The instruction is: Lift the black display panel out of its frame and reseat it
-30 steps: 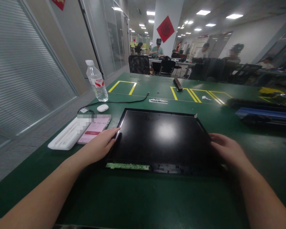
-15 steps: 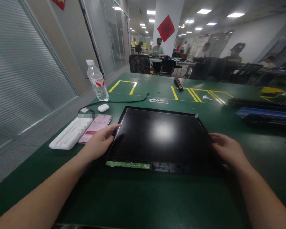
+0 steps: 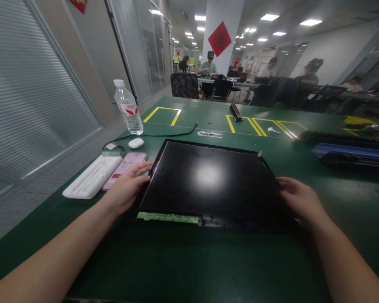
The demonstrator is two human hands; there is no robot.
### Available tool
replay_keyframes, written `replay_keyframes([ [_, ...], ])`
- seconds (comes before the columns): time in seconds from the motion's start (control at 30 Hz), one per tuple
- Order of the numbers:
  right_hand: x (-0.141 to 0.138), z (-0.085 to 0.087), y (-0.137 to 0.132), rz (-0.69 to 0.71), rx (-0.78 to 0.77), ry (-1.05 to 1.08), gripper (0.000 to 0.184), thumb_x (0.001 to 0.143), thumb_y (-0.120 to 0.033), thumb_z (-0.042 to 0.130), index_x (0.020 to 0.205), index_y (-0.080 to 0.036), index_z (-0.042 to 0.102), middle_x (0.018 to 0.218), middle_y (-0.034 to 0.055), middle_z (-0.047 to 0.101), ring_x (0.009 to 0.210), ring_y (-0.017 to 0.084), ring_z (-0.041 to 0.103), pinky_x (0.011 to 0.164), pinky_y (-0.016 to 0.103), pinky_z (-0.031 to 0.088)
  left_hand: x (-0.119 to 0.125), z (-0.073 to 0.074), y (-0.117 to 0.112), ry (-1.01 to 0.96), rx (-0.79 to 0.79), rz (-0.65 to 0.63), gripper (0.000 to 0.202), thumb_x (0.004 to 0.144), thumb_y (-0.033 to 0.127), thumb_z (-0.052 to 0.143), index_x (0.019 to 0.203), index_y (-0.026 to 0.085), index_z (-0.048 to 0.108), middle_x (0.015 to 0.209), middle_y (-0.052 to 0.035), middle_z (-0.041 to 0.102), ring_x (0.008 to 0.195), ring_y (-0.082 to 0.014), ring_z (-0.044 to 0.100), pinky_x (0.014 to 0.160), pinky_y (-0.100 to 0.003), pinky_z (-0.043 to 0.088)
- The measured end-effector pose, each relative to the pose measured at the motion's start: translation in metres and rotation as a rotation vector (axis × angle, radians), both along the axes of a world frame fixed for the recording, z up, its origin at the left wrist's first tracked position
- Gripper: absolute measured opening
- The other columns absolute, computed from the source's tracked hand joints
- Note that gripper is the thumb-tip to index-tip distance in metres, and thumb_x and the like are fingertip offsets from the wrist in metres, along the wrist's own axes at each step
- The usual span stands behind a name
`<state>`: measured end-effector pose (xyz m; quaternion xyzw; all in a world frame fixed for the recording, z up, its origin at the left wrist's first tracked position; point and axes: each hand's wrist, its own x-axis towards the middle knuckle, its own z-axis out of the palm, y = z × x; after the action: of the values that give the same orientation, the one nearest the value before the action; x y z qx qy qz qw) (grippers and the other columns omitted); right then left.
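A black flat display panel (image 3: 208, 181) lies on the green table (image 3: 189, 261) in front of me, with a green circuit strip (image 3: 168, 217) along its near edge. My left hand (image 3: 128, 187) grips the panel's left edge, fingers curled over it. At the panel's right edge my right hand (image 3: 298, 200) holds on, fingers bent round the rim. The panel's left side looks slightly raised off the table.
Left of the panel lie a phone (image 3: 124, 165), a white tray (image 3: 90, 181), a white mouse (image 3: 135, 143), a water bottle (image 3: 128, 107) and a black cable (image 3: 164, 134). Yellow tape boxes mark the far table. Dark and blue panels (image 3: 350, 153) sit at right. People sit at desks behind.
My left hand has slid a little down the panel's left edge and curled over it. The panel has shifted slightly, its left side lifting. My right hand stays at the right edge.
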<state>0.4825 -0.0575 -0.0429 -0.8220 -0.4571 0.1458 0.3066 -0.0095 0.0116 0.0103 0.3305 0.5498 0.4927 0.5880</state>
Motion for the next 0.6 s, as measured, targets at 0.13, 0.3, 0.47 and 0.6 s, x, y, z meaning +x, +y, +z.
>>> replay_keyframes([
  [0.13, -0.0047, 0.0043, 0.0010, -0.009, -0.022, -0.047, 0.051, 0.071, -0.023, 0.063, 0.119, -0.022, 0.081, 0.108, 0.0110, 0.081, 0.085, 0.026, 0.073, 0.076, 0.039, 0.053, 0.0012, -0.0023, 0.0014, -0.072, -0.088, -0.014, 0.039, 0.090, -0.004, 0.059, 0.120, 0.018, 0.071, 0.078, -0.0033, 0.081, 0.054, -0.0182, 0.076, 0.046, -0.025, 0.063],
  [0.3, -0.0063, 0.0048, 0.0011, 0.007, -0.004, -0.091, 0.050, 0.071, -0.020, 0.061, 0.117, -0.023, 0.082, 0.106, 0.0105, 0.081, 0.080, 0.023, 0.072, 0.072, 0.036, 0.053, 0.0012, 0.0007, -0.0006, -0.090, -0.125, -0.090, 0.062, 0.081, 0.004, 0.080, 0.140, 0.018, 0.066, 0.090, -0.0077, 0.086, 0.068, -0.0254, 0.083, 0.055, -0.030, 0.068],
  [0.47, -0.0043, 0.0001, 0.0016, 0.014, 0.011, -0.063, 0.051, 0.071, -0.021, 0.062, 0.118, -0.022, 0.081, 0.107, 0.0106, 0.081, 0.080, 0.023, 0.072, 0.073, 0.035, 0.053, 0.0003, 0.0021, -0.0012, -0.045, -0.159, -0.194, 0.085, 0.059, 0.000, 0.091, 0.139, 0.018, 0.068, 0.096, -0.0076, 0.088, 0.077, -0.0295, 0.085, 0.060, -0.029, 0.069],
  [0.6, -0.0045, -0.0009, 0.0013, 0.010, -0.014, -0.029, 0.052, 0.073, -0.022, 0.062, 0.121, -0.022, 0.080, 0.110, 0.0106, 0.080, 0.080, 0.022, 0.072, 0.073, 0.035, 0.054, -0.0012, -0.0005, -0.0014, -0.027, -0.122, -0.246, 0.077, 0.056, 0.007, 0.095, 0.129, 0.021, 0.075, 0.105, -0.0078, 0.088, 0.089, -0.0307, 0.086, 0.067, -0.029, 0.070],
])
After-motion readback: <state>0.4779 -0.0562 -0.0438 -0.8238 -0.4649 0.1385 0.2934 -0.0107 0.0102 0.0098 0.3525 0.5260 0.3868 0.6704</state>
